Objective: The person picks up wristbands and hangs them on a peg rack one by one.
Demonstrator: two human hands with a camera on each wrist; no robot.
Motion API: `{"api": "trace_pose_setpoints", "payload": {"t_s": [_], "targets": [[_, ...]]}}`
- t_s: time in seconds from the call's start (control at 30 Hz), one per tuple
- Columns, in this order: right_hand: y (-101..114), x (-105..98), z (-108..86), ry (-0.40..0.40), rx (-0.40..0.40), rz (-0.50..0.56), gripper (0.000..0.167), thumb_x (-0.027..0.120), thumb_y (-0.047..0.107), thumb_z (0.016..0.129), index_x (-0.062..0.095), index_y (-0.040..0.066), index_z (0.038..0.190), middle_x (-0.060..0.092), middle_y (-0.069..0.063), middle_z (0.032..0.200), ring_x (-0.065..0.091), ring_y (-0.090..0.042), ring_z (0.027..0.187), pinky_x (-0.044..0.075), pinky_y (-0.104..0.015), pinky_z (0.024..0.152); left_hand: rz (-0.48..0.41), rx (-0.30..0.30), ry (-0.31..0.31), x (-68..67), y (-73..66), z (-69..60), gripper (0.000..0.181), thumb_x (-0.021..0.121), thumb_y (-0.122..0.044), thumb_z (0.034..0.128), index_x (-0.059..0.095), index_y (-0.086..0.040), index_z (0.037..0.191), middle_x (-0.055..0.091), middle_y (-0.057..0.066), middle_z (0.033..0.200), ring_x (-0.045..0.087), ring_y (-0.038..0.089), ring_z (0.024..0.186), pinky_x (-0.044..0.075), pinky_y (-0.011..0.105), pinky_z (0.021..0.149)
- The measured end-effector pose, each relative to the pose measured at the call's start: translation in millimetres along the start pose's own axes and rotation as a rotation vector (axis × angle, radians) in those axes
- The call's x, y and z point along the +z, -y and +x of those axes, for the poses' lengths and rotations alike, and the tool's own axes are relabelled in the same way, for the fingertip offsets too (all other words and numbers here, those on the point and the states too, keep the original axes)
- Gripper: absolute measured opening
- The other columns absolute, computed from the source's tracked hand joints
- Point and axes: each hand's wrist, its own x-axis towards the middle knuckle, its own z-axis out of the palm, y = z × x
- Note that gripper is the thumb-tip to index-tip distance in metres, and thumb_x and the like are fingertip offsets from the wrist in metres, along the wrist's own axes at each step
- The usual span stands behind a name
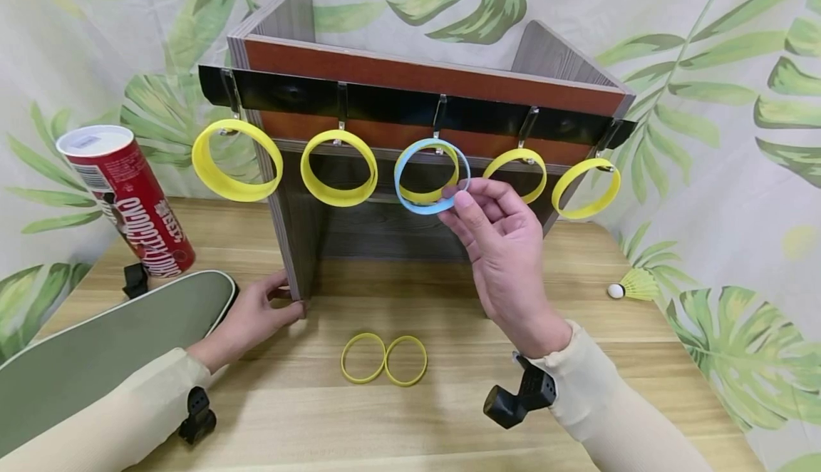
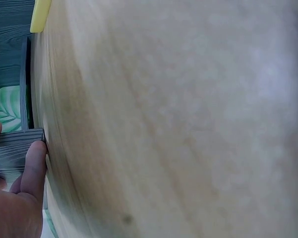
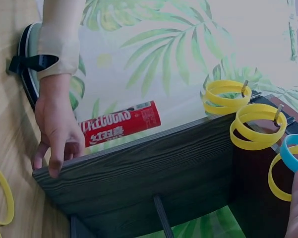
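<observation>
My right hand (image 1: 507,258) pinches a light blue ring (image 1: 423,209) between thumb and fingers, in front of the middle hook of a black rail (image 1: 385,105). On that hook hangs a yellow ring (image 1: 430,197), seen through the blue one. Whether the blue ring is over the hook cannot be told. More yellow rings hang from the other hooks, such as those on the leftmost hook (image 3: 223,106). My left hand (image 1: 256,315) grips the lower front corner of the wooden stand's left side panel (image 3: 129,173), its thumb on the front edge in the left wrist view.
Two yellow rings (image 1: 344,361) lie touching on the wooden table (image 1: 308,422). At left, a red shuttlecock tube (image 1: 141,201) stands behind a flat grey-green object (image 1: 147,322) with a rounded end. A yellow shuttlecock (image 1: 636,285) lies at right. Leaf-patterned cloth (image 1: 693,1) hangs behind.
</observation>
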Motion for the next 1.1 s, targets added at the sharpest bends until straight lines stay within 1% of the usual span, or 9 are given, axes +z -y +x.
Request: {"api": "trace_pose_setpoints", "payload": {"t_s": [0.13, 0.4, 0.5, 0.63, 0.8, 0.9, 1.0, 1.1], "targets": [[-4, -2, -0.4, 0.018, -0.001, -0.038, 0.019, 0.057, -0.005, 0.103, 0.067, 0.01, 0.108, 0.076, 0.0, 0.101, 0.073, -0.012, 0.097, 0.061, -0.028, 0.092, 0.007, 0.003, -0.001, -0.1, 0.6, -0.4, 0.05, 0.071, -0.004, 0.0936, 0.059, 0.002, 0.141, 0.069, 0.026, 0.132, 0.068, 0.04, 0.119, 0.054, 0.02, 0.084], [-6, -2, -3.7, 0.041, 0.045, -0.093, 0.021, 0.055, -0.008, 0.102, 0.067, 0.008, 0.109, 0.078, 0.0, 0.098, 0.076, -0.012, 0.089, 0.062, -0.029, 0.091, 0.016, -0.011, -0.001, -1.0, 1.5, -1.2, 0.05, 0.072, -0.006, 0.0942, 0.059, 0.001, 0.142, 0.069, 0.026, 0.133, 0.068, 0.04, 0.12, 0.054, 0.021, 0.085], [-6, -4, -5.2, 0.052, 0.061, -0.118, 0.021, 0.055, -0.007, 0.103, 0.067, 0.008, 0.11, 0.078, 0.001, 0.098, 0.078, -0.011, 0.09, 0.061, -0.03, 0.093, 0.008, -0.007, 0.005, -0.8, 2.0, -0.2, 0.05, 0.072, -0.005, 0.0941, 0.059, 0.001, 0.142, 0.068, 0.026, 0.134, 0.068, 0.04, 0.12, 0.055, 0.02, 0.085], [-9, -8, -6.5, 0.081, 0.085, -0.168, 0.017, 0.057, -0.004, 0.103, 0.067, 0.007, 0.111, 0.078, 0.001, 0.1, 0.077, -0.013, 0.095, 0.061, -0.031, 0.094, 0.004, -0.005, 0.006, -0.3, 2.5, 0.5, 0.051, 0.072, -0.005, 0.0938, 0.059, 0.002, 0.142, 0.068, 0.027, 0.135, 0.069, 0.041, 0.119, 0.054, 0.019, 0.084], [-14, -11, -7.8, 0.123, 0.126, -0.221, 0.012, 0.059, -0.002, 0.102, 0.065, 0.002, 0.112, 0.077, 0.001, 0.1, 0.077, -0.015, 0.098, 0.062, -0.032, 0.092, 0.003, -0.007, 0.007, -0.5, 2.3, 0.1, 0.05, 0.071, -0.005, 0.0939, 0.059, 0.002, 0.142, 0.068, 0.027, 0.134, 0.068, 0.04, 0.119, 0.054, 0.019, 0.083], [-18, -13, -8.7, 0.147, 0.158, -0.247, 0.014, 0.06, -0.003, 0.101, 0.064, -0.005, 0.115, 0.077, 0.001, 0.102, 0.077, -0.014, 0.098, 0.062, -0.033, 0.091, 0.001, -0.003, 0.004, -0.4, 2.2, -0.2, 0.048, 0.071, -0.004, 0.094, 0.06, 0.001, 0.14, 0.069, 0.026, 0.133, 0.069, 0.04, 0.119, 0.055, 0.019, 0.082], [-25, -17, -8.1, 0.193, 0.191, -0.298, 0.021, 0.062, -0.003, 0.101, 0.063, -0.012, 0.12, 0.077, -0.006, 0.106, 0.077, -0.013, 0.096, 0.062, -0.032, 0.09, 0.002, 0.002, 0.0, -0.1, 2.4, -0.1, 0.047, 0.071, -0.003, 0.0937, 0.06, 0.001, 0.14, 0.07, 0.026, 0.131, 0.069, 0.04, 0.118, 0.055, 0.019, 0.082], [-36, -25, -6.2, 0.261, 0.237, -0.376, 0.023, 0.064, -0.001, 0.101, 0.064, -0.013, 0.12, 0.076, -0.015, 0.108, 0.076, -0.012, 0.093, 0.063, -0.032, 0.089, 0.008, 0.007, -0.002, 0.1, 2.2, 0.4, 0.046, 0.071, -0.004, 0.0933, 0.061, 0.001, 0.138, 0.071, 0.025, 0.128, 0.07, 0.04, 0.117, 0.054, 0.019, 0.082]]}}
